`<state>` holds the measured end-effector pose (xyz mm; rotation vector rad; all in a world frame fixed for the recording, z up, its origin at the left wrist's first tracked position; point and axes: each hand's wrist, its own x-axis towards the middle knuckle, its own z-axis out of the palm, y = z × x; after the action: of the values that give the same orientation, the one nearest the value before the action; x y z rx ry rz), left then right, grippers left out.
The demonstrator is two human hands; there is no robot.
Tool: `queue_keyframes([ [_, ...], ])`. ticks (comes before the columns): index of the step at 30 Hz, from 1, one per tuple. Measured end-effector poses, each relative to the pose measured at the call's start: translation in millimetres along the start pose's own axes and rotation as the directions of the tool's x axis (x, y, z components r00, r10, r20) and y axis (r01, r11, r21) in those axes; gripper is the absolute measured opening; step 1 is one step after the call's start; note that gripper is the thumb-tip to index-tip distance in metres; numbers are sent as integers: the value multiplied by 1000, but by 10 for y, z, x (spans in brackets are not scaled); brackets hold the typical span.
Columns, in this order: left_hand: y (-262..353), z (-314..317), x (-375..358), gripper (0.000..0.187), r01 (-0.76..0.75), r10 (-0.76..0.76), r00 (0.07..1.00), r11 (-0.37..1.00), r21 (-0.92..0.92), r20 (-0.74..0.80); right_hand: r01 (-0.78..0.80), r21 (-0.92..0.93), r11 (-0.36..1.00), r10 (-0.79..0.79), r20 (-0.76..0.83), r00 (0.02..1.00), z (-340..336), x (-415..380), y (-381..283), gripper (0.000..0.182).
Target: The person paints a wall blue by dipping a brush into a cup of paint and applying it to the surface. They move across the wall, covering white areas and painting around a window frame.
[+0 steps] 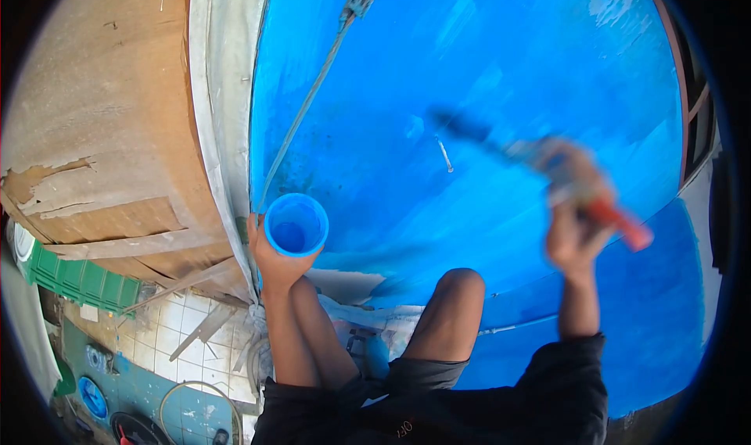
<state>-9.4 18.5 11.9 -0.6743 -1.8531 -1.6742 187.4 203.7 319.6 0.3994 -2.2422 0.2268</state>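
Note:
My left hand (280, 270) is wrapped round a blue plastic cup (316, 210), its opening facing up, with blue paint (289, 235) at the bottom. In my right hand (575, 230) is a paintbrush (501, 149), blurred by motion. Its red handle end (622, 223) sticks out on one side of the fist, and the dark bristle end points up and left. Behind both hands stands a wall (407, 62) covered in streaky blue paint. The brush head overlaps the wall in this view, near a small white fitting (445, 155).
A thin pipe or cable (305, 113) runs down the wall's left side. Worn wooden boards (117, 93) stand at the left. Below them are a green plastic crate (86, 277), white tiles (176, 320) and a hose loop (199, 385). My bent knees (454, 288) face the wall.

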Motion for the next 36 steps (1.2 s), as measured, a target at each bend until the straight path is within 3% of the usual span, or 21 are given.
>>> queue_keyframes([
  [1, 4, 8, 16, 62, -46, 46, 999, 999, -1, -17, 6, 119, 993, -14, 66, 998, 269, -240, 48, 11],
  [2, 11, 9, 19, 63, -93, 93, 995, 996, -1, -32, -11, 110, 994, 0, 105, 994, 501, -461, 50, 13],
  [4, 19, 4, 3, 63, -81, 80, 996, 997, -8, -27, -193, 183, 964, 174, 115, 978, 905, -824, 88, 14],
  [8, -34, -7, -27, 61, 3, -5, 999, 998, -57, -34, -323, 239, 916, 279, 201, 939, 1257, -1024, 385, 13],
  [11, -38, 12, -7, 60, -27, 21, 997, 996, -87, -75, -224, 178, 958, 199, 151, 968, 1299, -885, 571, 9],
  [14, -15, 1, 14, 59, -7, 5, 999, 999, -38, -52, -230, 79, 970, 219, 130, 967, 1284, -665, 523, 6],
  [18, 11, -44, 43, 59, -60, 60, 998, 997, 50, -4, -176, 114, 978, 166, 97, 981, 1205, -478, 423, 7],
  [20, 18, -28, 33, 60, -28, 27, 999, 999, -19, -21, 120, -105, 987, -120, 11, 993, 1030, -179, 427, 14],
  [24, -40, -20, 8, 60, -15, 14, 1000, 999, -38, -20, 154, -61, 986, -164, -255, 953, 674, 388, 480, 9],
  [27, -13, -35, 20, 59, 6, -6, 1000, 999, -47, 0, 84, -186, 979, -142, -324, 935, 474, 565, 348, 10],
  [29, -15, -21, 22, 58, 31, -30, 999, 996, -88, 12, 188, -255, 948, -270, -336, 902, 482, 445, 270, 24],
  [30, -16, -17, 29, 58, 30, -30, 1000, 996, -89, 8, 208, -399, 893, -291, -162, 943, 443, 267, 243, 35],
  [31, -18, -17, 36, 59, 10, -9, 1000, 998, -70, 11, 412, -255, 875, -445, -85, 892, 553, 142, 305, 29],
  [32, -20, -20, 36, 59, -10, 11, 1000, 999, -49, 16, 360, -133, 923, -379, -169, 910, 743, -94, 317, 33],
  [35, 3, -28, 8, 59, 31, -31, 999, 998, -57, 6, 198, -61, 978, -195, 39, 980, 1026, -824, 327, 36],
  [36, 2, -41, 2, 59, 30, -30, 999, 998, -55, 13, 182, -12, 983, -182, 40, 983, 1157, -919, 309, 35],
])
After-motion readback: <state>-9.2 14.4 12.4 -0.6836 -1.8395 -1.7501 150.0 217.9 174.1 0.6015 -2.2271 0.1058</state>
